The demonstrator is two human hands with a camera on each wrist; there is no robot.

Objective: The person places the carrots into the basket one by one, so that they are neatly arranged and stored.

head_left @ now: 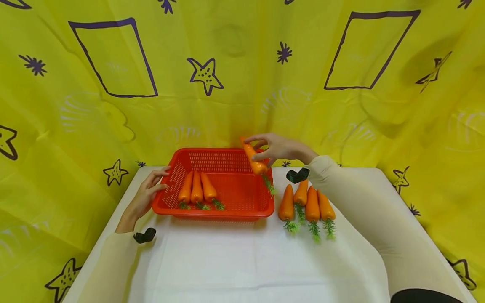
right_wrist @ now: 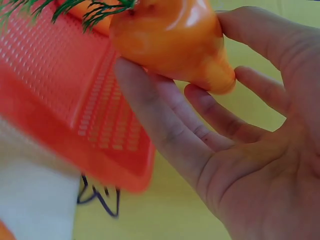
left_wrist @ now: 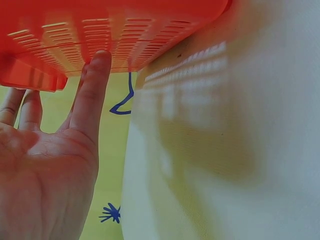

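Observation:
My right hand (head_left: pixel 282 148) holds an orange carrot (head_left: pixel 251 158) with a feathery green top over the back right corner of a red plastic basket (head_left: pixel 212 213). In the right wrist view, the thumb and fingers grip the carrot's (right_wrist: pixel 170 45) sides; its thick end and green top point toward the basket interior. Three carrots (head_left: pixel 196 189) lie side by side in the basket's left part, green tops toward the front. At the basket's left side, my left hand (head_left: pixel 142 200) touches the rim and outer wall with mostly straight fingers; some fingertips are hidden in the left wrist view.
Several more carrots (head_left: pixel 312 206) lie grouped on the white table (head_left: pixel 227 261) right of the basket, under the right forearm. A yellow patterned curtain (head_left: pixel 242 84) hangs close behind the basket and along both sides.

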